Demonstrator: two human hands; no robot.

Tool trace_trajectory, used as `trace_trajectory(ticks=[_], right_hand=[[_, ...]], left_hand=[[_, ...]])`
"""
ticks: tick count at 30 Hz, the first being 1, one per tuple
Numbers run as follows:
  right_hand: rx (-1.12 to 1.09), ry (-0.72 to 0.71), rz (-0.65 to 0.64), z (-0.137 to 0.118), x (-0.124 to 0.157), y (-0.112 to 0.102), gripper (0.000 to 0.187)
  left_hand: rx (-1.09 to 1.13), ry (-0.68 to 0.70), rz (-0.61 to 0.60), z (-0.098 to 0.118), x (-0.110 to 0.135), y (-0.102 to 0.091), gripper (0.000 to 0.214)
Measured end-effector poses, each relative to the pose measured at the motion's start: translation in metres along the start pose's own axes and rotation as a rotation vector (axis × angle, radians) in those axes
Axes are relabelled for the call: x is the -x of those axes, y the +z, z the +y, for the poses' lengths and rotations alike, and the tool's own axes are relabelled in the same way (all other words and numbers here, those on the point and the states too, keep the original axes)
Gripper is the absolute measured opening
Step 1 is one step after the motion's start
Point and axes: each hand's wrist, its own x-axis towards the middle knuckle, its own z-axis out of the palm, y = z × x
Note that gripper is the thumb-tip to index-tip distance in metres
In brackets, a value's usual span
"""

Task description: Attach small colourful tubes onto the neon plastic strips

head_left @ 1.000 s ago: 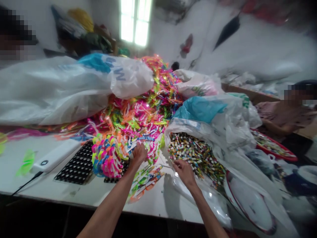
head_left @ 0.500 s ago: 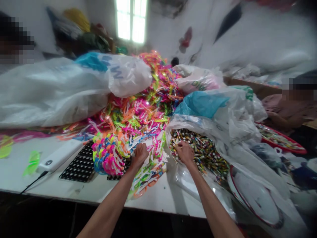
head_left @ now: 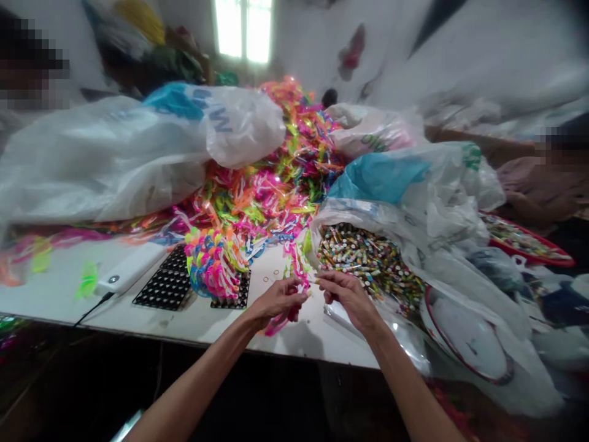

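My left hand is closed on a pink plastic strip, whose lower end hangs out beneath the fingers. Just to its right, my right hand pinches something tiny and pale between thumb and fingertips; it is too small to make out. The fingertips of both hands nearly meet above the white table. Behind the right hand, small patterned cylinders spill from a clear plastic bag. More pink and white strips lie just beyond the left hand.
A tall heap of neon plastic pieces rises at the back between big plastic bags. Left are black perforated trays, one bearing a colourful cluster, and a white cabled device. A rimmed basin sits right. People are at both sides.
My right hand has drawn back from the cylinders toward my left hand. My left hand has come nearer, now with the pink strip. The strips lying in front have gone from there.
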Motion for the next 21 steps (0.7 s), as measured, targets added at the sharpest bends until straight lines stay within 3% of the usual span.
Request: trace_trajectory(ticks=[2, 6, 10, 21], right_hand=[[0.018, 0.030, -0.079, 0.001, 0.005, 0.003, 0.025], [-0.033, 0.053, -0.057, 0.002, 0.018, 0.006, 0.026], [-0.001, 0.078, -0.122, -0.003, 0.027, 0.010, 0.024], [0.010, 0.131, -0.183, -0.016, 0.030, 0.014, 0.017]], left_hand=[[0.068, -0.001, -0.057, -0.002, 0.009, 0.004, 0.034], [0.095, -0.046, -0.074, -0.005, 0.016, 0.006, 0.035], [0.066, -0.043, -0.125, -0.008, 0.020, 0.005, 0.034], [0.014, -0.017, -0.191, 0.001, 0.033, 0.006, 0.030]])
